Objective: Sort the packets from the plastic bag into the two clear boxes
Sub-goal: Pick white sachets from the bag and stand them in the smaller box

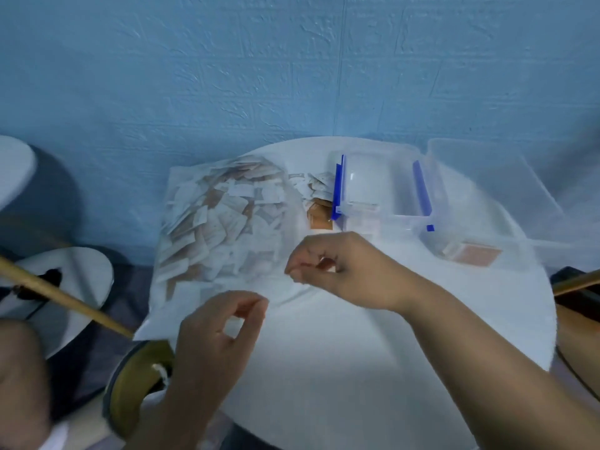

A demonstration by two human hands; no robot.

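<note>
The plastic bag [220,222], bulging with packets [227,203], lies left of centre with its mouth toward the near edge. The two clear boxes, one blue-clipped [383,193] and one plain [487,190], wait just right of it, probably for short drops. The right hand [334,264] pinches the bag's near right edge, apparently to part the mouth, while the left hand [220,326] is narrowed to a pinch at the near edge, though blur hides whether it holds film. A blue textured wall [292,76] backs the round white bench [357,352].
</note>
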